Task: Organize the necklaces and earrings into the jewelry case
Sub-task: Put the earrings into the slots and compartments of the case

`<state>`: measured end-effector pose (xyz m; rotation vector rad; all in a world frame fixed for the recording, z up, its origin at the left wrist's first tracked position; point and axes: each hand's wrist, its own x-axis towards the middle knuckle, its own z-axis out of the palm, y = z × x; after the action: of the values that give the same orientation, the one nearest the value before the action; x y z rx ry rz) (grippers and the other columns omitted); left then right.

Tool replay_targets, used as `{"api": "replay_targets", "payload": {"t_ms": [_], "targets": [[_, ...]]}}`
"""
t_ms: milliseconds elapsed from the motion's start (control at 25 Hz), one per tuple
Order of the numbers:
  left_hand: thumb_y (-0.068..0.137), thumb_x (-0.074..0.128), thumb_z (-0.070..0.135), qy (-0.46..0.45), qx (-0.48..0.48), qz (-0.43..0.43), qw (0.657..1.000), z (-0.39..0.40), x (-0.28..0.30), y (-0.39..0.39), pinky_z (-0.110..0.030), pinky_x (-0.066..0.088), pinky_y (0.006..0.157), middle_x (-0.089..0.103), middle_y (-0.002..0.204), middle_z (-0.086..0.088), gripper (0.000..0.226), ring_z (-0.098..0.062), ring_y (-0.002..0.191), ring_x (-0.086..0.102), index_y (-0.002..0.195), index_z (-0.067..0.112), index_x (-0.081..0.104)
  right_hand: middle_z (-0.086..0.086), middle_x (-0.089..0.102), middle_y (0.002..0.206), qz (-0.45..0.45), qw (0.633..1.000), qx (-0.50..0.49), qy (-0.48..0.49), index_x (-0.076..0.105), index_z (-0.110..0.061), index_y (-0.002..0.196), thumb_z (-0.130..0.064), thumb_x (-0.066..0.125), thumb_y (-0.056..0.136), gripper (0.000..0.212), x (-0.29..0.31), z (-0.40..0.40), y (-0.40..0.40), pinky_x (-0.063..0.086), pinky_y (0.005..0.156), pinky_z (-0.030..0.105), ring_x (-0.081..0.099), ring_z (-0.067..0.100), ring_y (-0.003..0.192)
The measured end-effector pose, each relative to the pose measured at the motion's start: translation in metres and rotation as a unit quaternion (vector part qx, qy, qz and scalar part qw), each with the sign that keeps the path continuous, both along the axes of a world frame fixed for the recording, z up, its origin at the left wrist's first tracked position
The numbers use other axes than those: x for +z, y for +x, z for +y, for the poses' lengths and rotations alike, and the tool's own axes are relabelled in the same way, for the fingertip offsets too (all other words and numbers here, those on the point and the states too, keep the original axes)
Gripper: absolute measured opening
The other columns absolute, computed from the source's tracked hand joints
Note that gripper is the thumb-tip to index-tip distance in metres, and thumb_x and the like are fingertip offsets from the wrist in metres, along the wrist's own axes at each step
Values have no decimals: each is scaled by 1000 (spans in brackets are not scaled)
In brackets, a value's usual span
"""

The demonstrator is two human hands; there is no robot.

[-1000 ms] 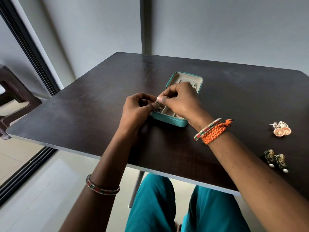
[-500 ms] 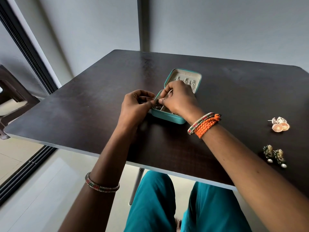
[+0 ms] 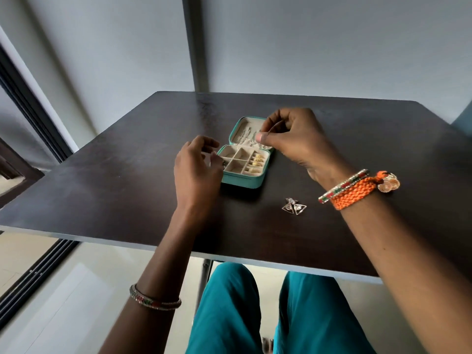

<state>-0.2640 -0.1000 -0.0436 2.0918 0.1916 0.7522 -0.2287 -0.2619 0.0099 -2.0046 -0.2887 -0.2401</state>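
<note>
Head view puts the right hand (image 3: 293, 139) above the lid of the open teal jewelry case (image 3: 244, 159), thumb and forefinger pinched together on something too small to make out, probably an earring or its post. The left hand (image 3: 196, 169) rests beside the case's near-left corner, fingers loosely curled; whether it holds anything I cannot tell. To do this step well, I would bring the pinch low over the lid's padded panel, seat the piece squarely, and let the left hand steady the case. Gold pieces (image 3: 256, 163) fill the right-hand slots; the square compartments look bare. Triangular earrings (image 3: 294, 206) wait on the dark table (image 3: 127, 175). Round gold earrings (image 3: 388, 183) sit half hidden behind the right wrist, and the lid's contents blur together.
</note>
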Motion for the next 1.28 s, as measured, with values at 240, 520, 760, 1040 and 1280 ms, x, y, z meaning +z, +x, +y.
{"api": "replay_targets", "payload": {"t_ms": [240,520,760,1040,1280], "targets": [[83,57,10,67,-124,-71,987,-69,9,-33,-20,42,66,66,79,4,15,-7,67,53,90,13,70,-5,61,64,35,995,-4,-88,63,-22,68,-9,74,77,19,0,-61,-34,43,60,24,54,5,60],[87,64,28,117,-135,75,981,-90,-19,-40,-33,54,72,70,85,1,16,-16,79,64,96,16,70,-9,63,69,83,981,-19,-175,70,-25,81,-26,69,83,3,-42,-67,-54,43,61,21,57,6,66],[85,67,20,73,-139,69,985,-83,-23,-40,-31,52,73,71,78,1,9,-14,76,64,88,16,74,0,71,88,83,971,-32,-220,74,-23,91,-16,66,84,13,-47,-59,-63,42,68,18,63,11,79],[85,68,19,41,-133,50,989,-81,-26,-39,-22,45,68,64,74,10,9,-6,72,58,88,14,74,3,70,87,37,964,-58,-258,73,-18,87,-17,67,83,8,-51,-59,-67,47,71,22,65,16,80],[89,64,16,-25,-157,53,986,-80,-23,-40,-8,41,58,66,69,11,10,8,59,56,82,16,72,-1,67,75,32,987,-69,-143,70,-20,80,-12,66,84,10,-57,-60,-65,47,68,23,61,12,71]]}}
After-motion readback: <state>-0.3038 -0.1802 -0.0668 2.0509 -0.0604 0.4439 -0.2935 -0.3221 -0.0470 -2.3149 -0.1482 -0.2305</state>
